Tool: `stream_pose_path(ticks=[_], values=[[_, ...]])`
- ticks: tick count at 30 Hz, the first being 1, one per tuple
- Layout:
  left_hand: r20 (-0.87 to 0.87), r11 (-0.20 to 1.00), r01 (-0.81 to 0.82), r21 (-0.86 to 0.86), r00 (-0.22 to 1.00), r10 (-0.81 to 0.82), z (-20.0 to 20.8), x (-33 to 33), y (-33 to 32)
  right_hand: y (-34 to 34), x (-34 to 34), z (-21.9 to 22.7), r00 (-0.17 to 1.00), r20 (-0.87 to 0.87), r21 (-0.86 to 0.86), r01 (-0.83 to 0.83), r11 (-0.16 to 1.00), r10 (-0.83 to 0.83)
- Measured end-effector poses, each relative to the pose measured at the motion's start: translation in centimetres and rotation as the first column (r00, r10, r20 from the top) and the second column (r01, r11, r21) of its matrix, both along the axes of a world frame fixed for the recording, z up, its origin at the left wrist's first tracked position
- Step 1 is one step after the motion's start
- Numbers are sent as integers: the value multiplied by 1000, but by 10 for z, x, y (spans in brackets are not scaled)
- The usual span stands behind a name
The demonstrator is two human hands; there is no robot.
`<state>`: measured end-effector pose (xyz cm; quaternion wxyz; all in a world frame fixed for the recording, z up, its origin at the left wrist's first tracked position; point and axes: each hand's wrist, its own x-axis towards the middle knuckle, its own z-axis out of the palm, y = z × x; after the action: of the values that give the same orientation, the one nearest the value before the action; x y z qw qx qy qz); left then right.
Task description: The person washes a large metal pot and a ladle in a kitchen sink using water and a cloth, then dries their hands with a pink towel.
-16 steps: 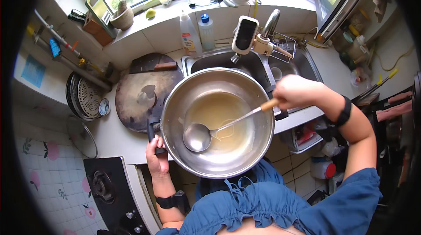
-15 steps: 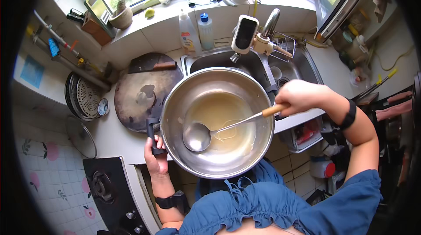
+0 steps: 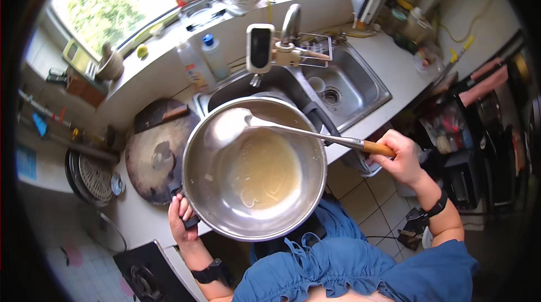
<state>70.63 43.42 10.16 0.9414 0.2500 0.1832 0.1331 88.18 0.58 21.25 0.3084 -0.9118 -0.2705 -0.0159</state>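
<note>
A large stainless steel pot (image 3: 205,189) is in front of me, with shallow cloudy yellowish liquid (image 3: 265,169) and a few pale noodle-like strands at its bottom. My left hand (image 3: 183,220) is closed round the pot's black side handle (image 3: 191,222). The other black handle (image 3: 321,117) lies toward the sink, free of any hand. Out past the pot's right side, my right hand (image 3: 401,155) grips the wooden end of a metal ladle (image 3: 230,126). The ladle's bowl is over the far left part of the pot, above the liquid, its rounded underside seemingly turned up.
Beyond the pot is a double sink (image 3: 360,85) with a faucet (image 3: 291,25) and a white-framed device (image 3: 260,48). A round cutting board (image 3: 152,155) with a cleaver (image 3: 160,117) lies left. Two bottles (image 3: 214,56) stand behind the sink; a black stove (image 3: 147,274) is lower left.
The ladle has risen out of the liquid toward the pot's far left side and turned over. My right hand has moved right and down. The whole view has swung to the right.
</note>
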Motion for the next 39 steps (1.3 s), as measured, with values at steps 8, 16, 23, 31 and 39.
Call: stream_pose_path(ticks=[8,16,23,31,39], values=[[82,1000,23,11,996,-24,42,22,-31,-4,-47,-57,668,-740,485,442,755,85],[59,998,18,56,998,-21,72,41,-62,10,24,-114,812,-579,735,479,481,76],[6,997,-48,62,999,48,93,53,-96,5,75,-126,703,-676,715,553,428,221],[-59,998,-29,-64,998,25,87,84,-157,-66,110,-92,788,-582,773,458,439,202],[-179,986,-45,-162,984,16,83,116,-212,-135,147,-47,809,-558,744,391,542,182]])
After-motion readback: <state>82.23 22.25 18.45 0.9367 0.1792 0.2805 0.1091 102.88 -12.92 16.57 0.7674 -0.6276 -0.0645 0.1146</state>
